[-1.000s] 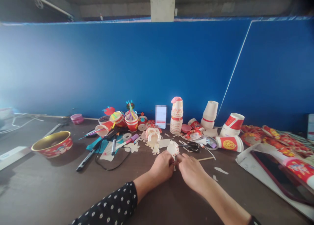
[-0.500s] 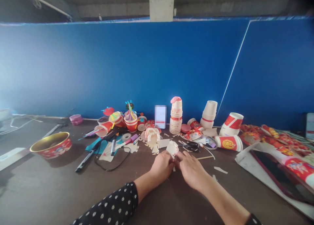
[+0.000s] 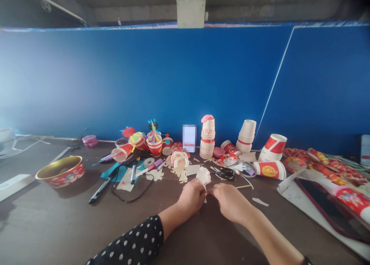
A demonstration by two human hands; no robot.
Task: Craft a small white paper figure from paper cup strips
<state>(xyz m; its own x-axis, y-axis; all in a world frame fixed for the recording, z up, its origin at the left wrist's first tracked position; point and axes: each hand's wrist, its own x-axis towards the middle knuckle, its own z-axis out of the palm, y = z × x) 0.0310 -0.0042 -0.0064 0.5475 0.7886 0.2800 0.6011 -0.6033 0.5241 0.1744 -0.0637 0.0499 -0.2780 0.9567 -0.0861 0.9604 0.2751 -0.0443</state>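
My left hand (image 3: 192, 195) is closed on a white paper cup (image 3: 204, 175) cut into strips that curl outward, with a few red marks on it. One narrow strip hangs down between my hands. To its right, my right hand (image 3: 228, 199) is closed in a pinch by this strip; what sits between its fingertips is too small to make out. Just beyond the hands lies another cut cup (image 3: 179, 162) with curled white strips. Black-handled scissors (image 3: 227, 174) rest behind my right hand.
A stack of paper cups (image 3: 207, 141) stands at the back beside a phone-like screen (image 3: 189, 139). At left are a gold-lined red bowl (image 3: 61, 172) and a black marker (image 3: 101, 189). A tablet (image 3: 326, 207) lies at right. Paper scraps (image 3: 260, 201) are scattered about.
My right hand has shifted slightly right and down, and its fingers have curled in more. A strip of the cup now shows between the hands. My left hand stays nearly in place.
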